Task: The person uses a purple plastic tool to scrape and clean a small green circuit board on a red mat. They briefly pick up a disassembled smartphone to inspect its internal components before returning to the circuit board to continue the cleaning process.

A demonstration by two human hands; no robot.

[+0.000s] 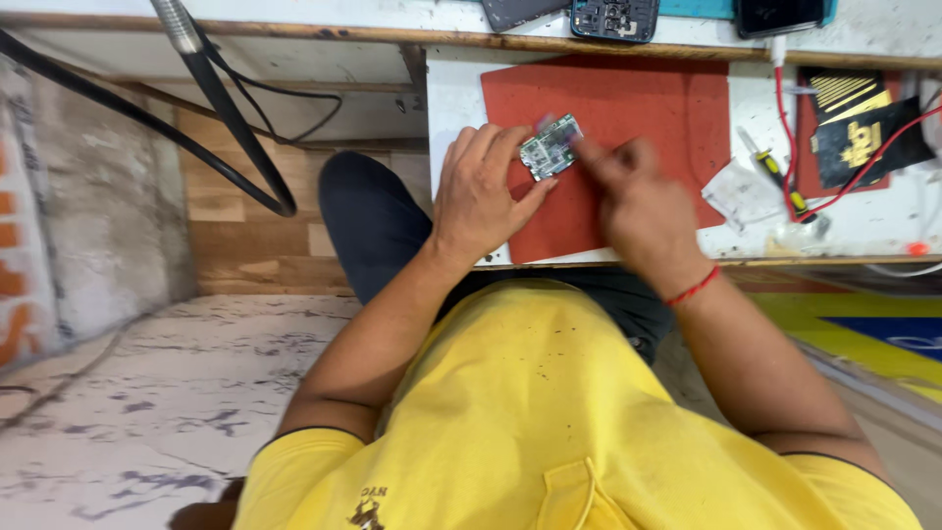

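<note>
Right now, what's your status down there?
Left hand holds small circuit board over red mat. Right hand fingers touch its edge, blurred. Nothing in the way.

yellow short-sleeved shirt [530, 412], dark-trimmed sleeves; red wrist thread [693, 288]; dark trousers [373, 221].

Head view, single: looking steeply down from above the person's own torso, facing forward over the counter [451, 108] edge, close to both hands, floor showing left.
</note>
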